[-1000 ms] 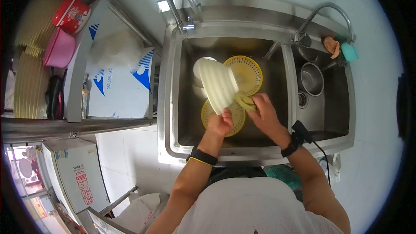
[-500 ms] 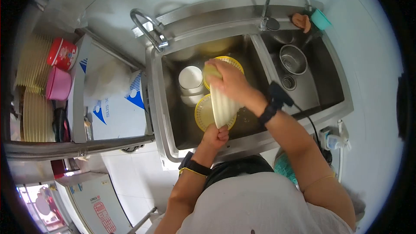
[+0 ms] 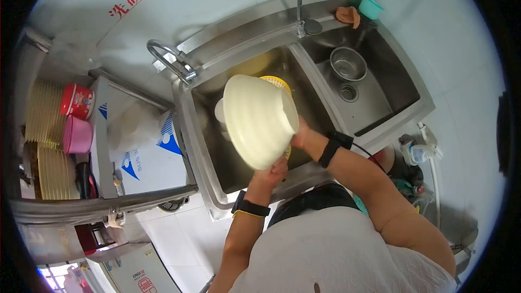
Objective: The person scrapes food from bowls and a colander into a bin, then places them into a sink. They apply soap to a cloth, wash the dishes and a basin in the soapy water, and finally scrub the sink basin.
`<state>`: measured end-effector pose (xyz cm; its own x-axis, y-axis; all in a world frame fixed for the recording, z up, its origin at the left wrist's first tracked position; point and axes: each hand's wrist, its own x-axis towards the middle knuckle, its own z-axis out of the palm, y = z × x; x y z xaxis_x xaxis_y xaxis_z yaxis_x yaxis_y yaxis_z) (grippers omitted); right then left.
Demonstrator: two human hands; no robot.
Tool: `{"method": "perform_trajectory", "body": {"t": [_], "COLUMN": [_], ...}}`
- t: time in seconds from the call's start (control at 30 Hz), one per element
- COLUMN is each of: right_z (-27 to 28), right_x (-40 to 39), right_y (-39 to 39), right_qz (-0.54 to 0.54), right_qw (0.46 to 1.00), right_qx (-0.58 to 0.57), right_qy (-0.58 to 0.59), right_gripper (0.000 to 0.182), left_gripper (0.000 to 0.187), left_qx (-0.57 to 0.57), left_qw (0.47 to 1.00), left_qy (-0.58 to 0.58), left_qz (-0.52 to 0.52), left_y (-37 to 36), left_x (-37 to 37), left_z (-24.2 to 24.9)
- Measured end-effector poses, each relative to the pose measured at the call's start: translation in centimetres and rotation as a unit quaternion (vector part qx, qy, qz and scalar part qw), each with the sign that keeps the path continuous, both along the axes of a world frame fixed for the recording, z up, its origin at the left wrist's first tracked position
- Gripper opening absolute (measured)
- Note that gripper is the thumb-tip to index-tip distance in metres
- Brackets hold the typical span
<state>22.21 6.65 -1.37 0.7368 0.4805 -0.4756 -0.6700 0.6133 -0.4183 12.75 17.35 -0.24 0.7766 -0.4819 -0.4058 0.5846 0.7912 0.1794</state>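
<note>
A large cream-coloured bowl [image 3: 255,122] is tilted on its side above the left sink basin, its ribbed outer wall turned toward me and its foot to the right. My left hand [image 3: 271,173] is closed on its lower edge. Beside the foot, my right hand [image 3: 300,134] is partly behind the bowl. Its fingers are hidden, so whether the sponge is still in them does not show. Below the bowl, a yellow plastic basket [image 3: 279,82] and the edge of a white bowl [image 3: 219,111] peek out of the left basin [image 3: 217,176].
The right basin [image 3: 388,95] holds a metal strainer cup [image 3: 348,64]. Two faucets [image 3: 172,62] rise behind the sink. A brown cloth [image 3: 348,17] and a teal container [image 3: 370,7] rest at the back corner. Stacked plates [image 3: 57,173] and a pink tub [image 3: 77,134] stand on the left shelf.
The bowl has turned from nearly edge-on to show its broad outer side. My right hand, earlier on top with a yellow-green sponge, has moved down to the foot, partly behind the bowl.
</note>
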Motion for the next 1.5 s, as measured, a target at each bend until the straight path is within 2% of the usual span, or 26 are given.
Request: {"method": "perform_trajectory", "body": {"t": [0.03, 0.1, 0.13, 0.17, 0.2, 0.23, 0.27, 0.3, 0.37, 0.4, 0.5, 0.53, 0.57, 0.6, 0.67, 0.7, 0.77, 0.83, 0.93, 0.97, 1.03, 1.17, 1.3, 1.37, 1.43, 1.5], "right_z": [0.0, 1.4, 2.0, 1.7, 1.3, 1.1, 1.8, 3.8, 7.3, 7.0, 4.6, 5.1, 5.1, 5.0, 4.5, 2.8, -0.5, -3.5, -8.3, -8.7, -9.5, -16.6, -15.3, -13.6, -11.9, -3.9], "right_x": [-0.5, -1.5, -1.9, -2.1, -2.0, -1.7, -1.3, -1.1, -0.5, 0.0, 2.1, 2.6, 3.5, 4.4, 6.3, 7.6, 10.1, 12.3, 15.8, 16.7, 18.2, 20.9, 19.2, 19.4, 19.1, 16.4], "right_y": [0.2, 0.1, -0.2, -0.4, -0.7, -1.5, -2.5, -4.4, -7.7, -9.0, -13.0, -15.0, -17.0, -19.3, -23.8, -26.0, -29.3, -31.6, -32.9, -32.6, -31.6, -32.7, -31.4, -31.0, -30.1, -27.0], "right_qz": [0.004, 0.005, 0.022, 0.024, 0.030, 0.031, 0.034, 0.026, 0.101, 0.128, 0.109, 0.067, 0.036, 0.006, -0.063, -0.082, -0.099, -0.146, -0.198, -0.191, -0.278, -0.244, -0.285, -0.293, -0.267, -0.121], "right_qw": [1.000, 0.999, 0.999, 0.999, 0.996, 0.990, 0.991, 0.992, 0.990, 0.985, 0.968, 0.976, 0.983, 0.988, 0.993, 0.994, 0.993, 0.976, 0.966, 0.968, 0.934, 0.960, 0.945, 0.942, 0.943, 0.971], "right_qx": [0.005, 0.017, 0.028, 0.031, 0.086, 0.137, 0.127, 0.126, 0.079, -0.012, -0.089, -0.157, -0.141, -0.127, -0.084, -0.074, -0.062, -0.146, -0.134, -0.133, -0.144, -0.052, -0.092, -0.108, -0.182, -0.204], "right_qy": [-0.002, 0.038, 0.021, 0.019, 0.014, 0.008, -0.012, -0.016, -0.065, -0.116, -0.206, -0.135, -0.109, -0.083, -0.046, -0.016, 0.015, 0.064, 0.098, 0.099, 0.171, 0.126, 0.131, 0.124, 0.078, 0.008], "right_gripper": [0.035, 0.032, 0.034, 0.034, 0.037, 0.040, 0.046, 0.046, 0.045, 0.042, 0.043, 0.041, 0.039, 0.036, 0.035, 0.036, 0.037, 0.036, 0.035, 0.035, 0.030, 0.030, 0.028, 0.028, 0.031, 0.036], "left_gripper": [0.025, 0.016, 0.012, 0.009, 0.014, 0.016, 0.017, 0.020, 0.020, 0.020, 0.026, 0.029, 0.032, 0.032, 0.033, 0.033, 0.034, 0.034, 0.034, 0.035, 0.035, 0.036, 0.034, 0.035, 0.035, 0.035], "left_qx": [0.053, 0.084, 0.257, 0.419, 0.453, 0.556, 0.530, 0.548, 0.555, 0.554, 0.577, 0.554, 0.528, 0.527, 0.348, 0.348, 0.478, 0.544, 0.533, 0.564, 0.594, 0.552, 0.525, 0.516, 0.529, 0.543], "left_qw": [0.998, 0.994, 0.957, 0.887, 0.855, 0.775, 0.780, 0.738, 0.751, 0.752, 0.748, 0.783, 0.814, 0.814, 0.919, 0.919, 0.866, 0.831, 0.837, 0.818, 0.795, 0.813, 0.827, 0.842, 0.833, 0.824], "left_qy": [0.025, -0.016, -0.021, -0.025, -0.027, -0.079, -0.109, -0.122, -0.094, -0.096, -0.106, -0.128, -0.148, -0.144, -0.124, -0.122, -0.040, -0.028, -0.035, 0.009, 0.062, 0.082, 0.092, 0.066, 0.076, 0.092], "left_qz": [0.037, 0.068, 0.133, 0.193, 0.249, 0.288, 0.315, 0.374, 0.345, 0.345, 0.310, 0.253, 0.194, 0.200, 0.136, 0.141, 0.139, 0.112, 0.120, 0.110, 0.106, 0.164, 0.179, 0.142, 0.142, 0.134], "left_y": [-0.4, -0.9, -1.3, -2.0, -1.9, -0.6, -1.0, -0.8, -2.0, -3.2, -7.3, -8.8, -9.8, -10.2, -10.0, -9.5, -7.6, -4.6, -1.7, -1.4, -0.7, 0.9, 0.8, 1.6, 2.5, 3.5], "left_x": [0.2, 0.9, 1.7, 2.3, 2.5, 3.4, 3.1, 3.7, 3.4, 3.5, 4.2, 4.4, 4.5, 4.6, 5.1, 5.0, 3.8, 1.7, -1.3, -1.9, -2.8, -5.2, -5.3, -5.0, -4.2, -3.8], "left_z": [0.2, -0.1, -0.2, 0.1, -0.6, -4.1, -2.0, -1.8, 0.3, 0.9, 3.0, 4.1, 4.9, 5.3, 5.9, 5.6, 4.0, 1.7, 1.6, 2.4, 3.6, 3.3, 2.6, 1.3, 0.4, -0.5]}}
